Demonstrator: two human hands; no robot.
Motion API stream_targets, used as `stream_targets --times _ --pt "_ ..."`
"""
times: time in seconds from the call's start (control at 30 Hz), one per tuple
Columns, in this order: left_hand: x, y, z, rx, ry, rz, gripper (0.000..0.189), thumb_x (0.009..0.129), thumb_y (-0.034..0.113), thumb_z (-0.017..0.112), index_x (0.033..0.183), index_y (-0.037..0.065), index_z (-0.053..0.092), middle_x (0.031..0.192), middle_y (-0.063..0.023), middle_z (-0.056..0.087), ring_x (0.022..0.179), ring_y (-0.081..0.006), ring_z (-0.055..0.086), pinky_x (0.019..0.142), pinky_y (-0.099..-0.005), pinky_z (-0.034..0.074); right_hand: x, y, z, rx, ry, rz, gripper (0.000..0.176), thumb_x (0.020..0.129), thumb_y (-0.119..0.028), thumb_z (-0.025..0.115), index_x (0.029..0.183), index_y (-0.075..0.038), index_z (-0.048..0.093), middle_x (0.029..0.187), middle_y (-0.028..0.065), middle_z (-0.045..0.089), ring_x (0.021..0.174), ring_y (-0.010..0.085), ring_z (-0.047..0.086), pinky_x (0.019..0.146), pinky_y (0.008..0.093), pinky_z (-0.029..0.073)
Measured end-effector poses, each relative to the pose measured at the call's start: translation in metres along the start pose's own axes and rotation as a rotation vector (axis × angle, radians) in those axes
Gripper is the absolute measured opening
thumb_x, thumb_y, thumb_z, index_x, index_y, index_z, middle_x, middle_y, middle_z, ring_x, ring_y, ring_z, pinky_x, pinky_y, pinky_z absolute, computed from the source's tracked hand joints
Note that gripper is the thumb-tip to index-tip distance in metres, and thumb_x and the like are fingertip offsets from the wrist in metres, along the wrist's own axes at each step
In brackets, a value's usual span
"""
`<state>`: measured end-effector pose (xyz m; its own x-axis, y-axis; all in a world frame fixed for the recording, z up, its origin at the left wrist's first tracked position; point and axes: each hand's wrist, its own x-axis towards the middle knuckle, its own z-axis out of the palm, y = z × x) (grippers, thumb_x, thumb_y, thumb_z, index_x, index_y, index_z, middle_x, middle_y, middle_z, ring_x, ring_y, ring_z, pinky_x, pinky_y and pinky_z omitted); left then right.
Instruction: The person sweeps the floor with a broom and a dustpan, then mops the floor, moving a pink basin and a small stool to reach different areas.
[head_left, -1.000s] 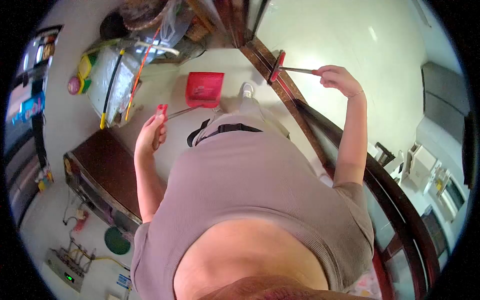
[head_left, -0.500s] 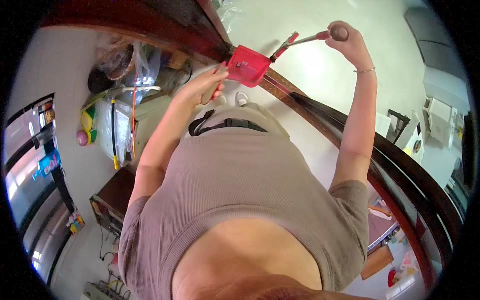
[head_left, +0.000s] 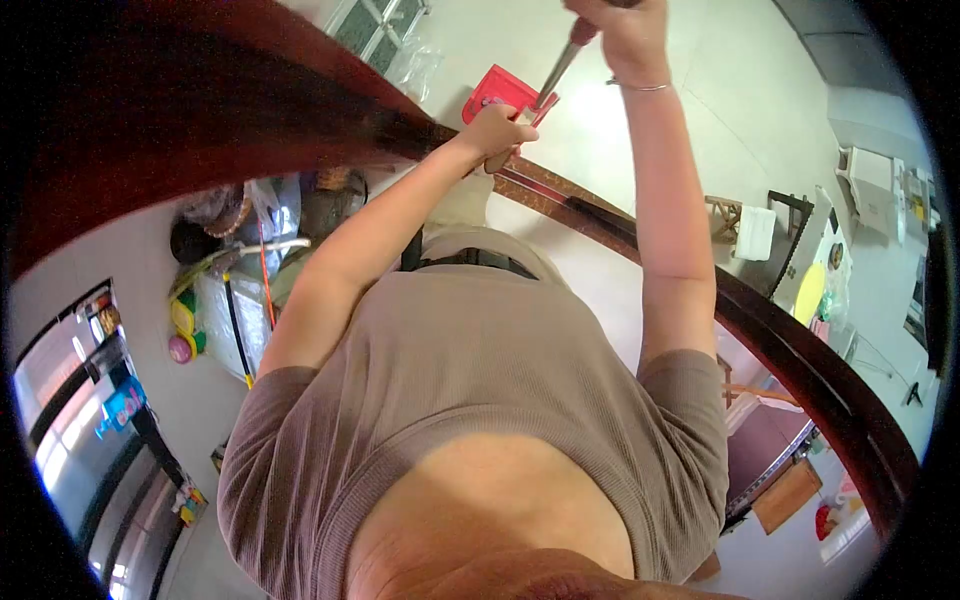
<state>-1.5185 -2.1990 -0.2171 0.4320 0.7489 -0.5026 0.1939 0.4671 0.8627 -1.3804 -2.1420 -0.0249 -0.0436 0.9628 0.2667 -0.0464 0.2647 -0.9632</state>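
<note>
Over the railing [head_left: 640, 235], two hands [head_left: 497, 135] [head_left: 628, 32] hold one dustpan [head_left: 493, 93], one broom [head_left: 560, 70].

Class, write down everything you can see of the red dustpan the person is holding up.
The red dustpan looks like plastic: a flat scoop with raised edges, only partly in view. It is lifted and tilted above the pale floor, beyond the dark wooden rail. The left hand is closed at its lower edge, hiding the handle. The metal shaft, held by the right hand, crosses its right side.

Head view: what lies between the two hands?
A thin metal rod slants from the right hand toward the left hand, beside the red plastic dustpan; head view.
</note>
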Motion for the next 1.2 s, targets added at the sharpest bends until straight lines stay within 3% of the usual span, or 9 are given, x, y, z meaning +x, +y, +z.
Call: stream_targets --times 0.3,0.43,0.6,0.67,0.83,0.9,1.07,1.13,1.2 --pt "0.088 0.067 -0.034 0.271 0.177 0.425 0.022 0.068 0.015 0.057 0.081 -0.003 0.058 0.062 -0.0166 0.059 0.051 -0.0235 0.06 0.049 -0.0342 0.048 0.09 0.024 0.009 0.026 -0.14 -0.005 0.018 0.063 0.004 0.064 0.073 -0.006 0.052 0.067 -0.0023 0.051 0.061 0.0068 0.047 0.056 0.0229 0.04" --pt "0.116 0.105 -0.044 0.222 0.224 0.245 0.025 0.068 0.016 0.059 0.085 -0.002 0.058 0.066 -0.019 0.06 0.057 -0.0268 0.061 0.056 -0.0368 0.049 0.138 0.037 0.0 -0.131 -0.035 0.023 0.018 0.062 0.004 0.064 0.073 -0.005 0.052 0.066 -0.0019 0.051 0.06 0.0068 0.047 0.056 0.0229 0.04" --pt "0.164 0.144 -0.071 0.155 0.245 0.109 0.054 0.066 0.013 0.06 0.117 0.0 0.048 0.082 -0.0167 0.062 0.062 -0.0247 0.061 0.06 -0.0351 0.049 0.195 0.052 -0.033 -0.079 -0.049 0.03 0.019 0.064 0.002 0.064 0.079 -0.005 0.055 0.07 -0.0003 0.055 0.065 0.0081 0.051 0.06 0.0241 0.043" --pt "0.197 0.147 -0.082 0.234 0.228 0.265 0.066 0.066 0.01 0.058 0.128 0.0 0.038 0.087 -0.0168 0.061 0.071 -0.0244 0.061 0.065 -0.0339 0.049 0.22 0.067 -0.045 -0.082 -0.026 -0.024 0.018 0.065 0.002 0.063 0.08 -0.004 0.056 0.071 0.0002 0.056 0.064 0.0078 0.052 0.059 0.0229 0.043" --pt "0.264 0.188 -0.081 0.139 0.142 0.393 0.066 0.064 0.009 0.057 0.127 0.003 0.039 0.091 -0.0171 0.059 0.076 -0.0248 0.06 0.07 -0.0328 0.047 0.287 0.083 -0.082 -0.079 -0.013 -0.107 0.018 0.061 -0.002 0.068 0.075 -0.004 0.057 0.07 -0.0004 0.058 0.065 0.0061 0.052 0.062 0.0224 0.046" --pt "0.284 0.224 -0.077 0.194 0.131 0.166 0.063 0.065 0.009 0.056 0.126 0.003 0.04 0.093 -0.0168 0.059 0.071 -0.0245 0.061 0.066 -0.033 0.048 0.32 0.087 -0.097 -0.022 -0.036 -0.042 0.019 0.06 -0.002 0.066 0.076 -0.003 0.056 0.069 -0.001 0.057 0.065 0.0058 0.051 0.061 0.0224 0.045" --pt "0.386 0.285 -0.079 0.282 0.233 0.313 0.055 0.066 0.008 0.055 0.119 0.002 0.043 0.093 -0.0159 0.059 0.07 -0.0266 0.06 0.066 -0.0338 0.048 0.413 0.102 -0.153 0.033 -0.09 0.003 0.022 0.058 0.0 0.065 0.076 -0.003 0.053 0.065 -0.0032 0.051 0.061 0.0052 0.045 0.056 0.0208 0.04" --pt "0.402 0.344 -0.072 0.204 0.16 0.102 0.043 0.065 0.004 0.053 0.108 -0.001 0.049 0.09 -0.0148 0.058 0.07 -0.0267 0.06 0.064 -0.035 0.048 0.446 0.097 -0.178 0.042 -0.123 0.008 0.022 0.056 0.004 0.063 0.073 -0.004 0.051 0.065 -0.0018 0.051 0.06 0.0058 0.046 0.055 0.0208 0.039" --pt "0.449 0.366 -0.072 0.296 0.116 0.321 0.039 0.065 0.003 0.052 0.104 -0.001 0.05 0.089 -0.0147 0.058 0.063 -0.0246 0.058 0.057 -0.0343 0.047 0.486 0.101 -0.201 0.028 -0.132 -0.039 0.022 0.054 0.007 0.061 0.071 -0.004 0.05 0.065 -0.0003 0.052 0.06 0.0062 0.047 0.054 0.0206 0.039"
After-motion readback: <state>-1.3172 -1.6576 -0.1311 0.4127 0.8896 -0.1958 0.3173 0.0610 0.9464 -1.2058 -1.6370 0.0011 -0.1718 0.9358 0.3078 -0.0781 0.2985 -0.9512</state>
